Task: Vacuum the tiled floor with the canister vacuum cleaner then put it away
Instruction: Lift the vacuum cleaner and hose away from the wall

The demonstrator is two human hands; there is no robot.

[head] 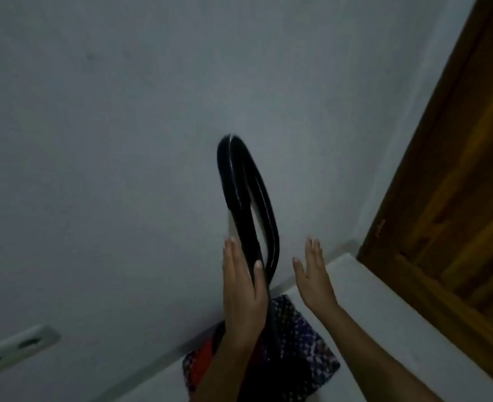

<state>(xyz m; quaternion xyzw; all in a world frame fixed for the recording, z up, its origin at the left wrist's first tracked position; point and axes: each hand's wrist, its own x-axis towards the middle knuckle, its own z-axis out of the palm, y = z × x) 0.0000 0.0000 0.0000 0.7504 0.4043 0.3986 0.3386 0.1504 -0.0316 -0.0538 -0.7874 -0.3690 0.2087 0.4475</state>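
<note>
A black ribbed vacuum hose stands up in a narrow loop against the pale grey wall. My left hand is at the loop's lower end, fingers straight and pointing up, with the thumb laid across the hose so the hose runs between thumb and palm. My right hand is a little to the right of the hose, apart from it, fingers spread and holding nothing. The vacuum's canister and floor head are out of view. The scene is dim and the view is tilted.
A patterned dark, red and white cloth item lies under my left forearm on a white ledge. A brown wooden door fills the right side. A white wall socket is at the lower left.
</note>
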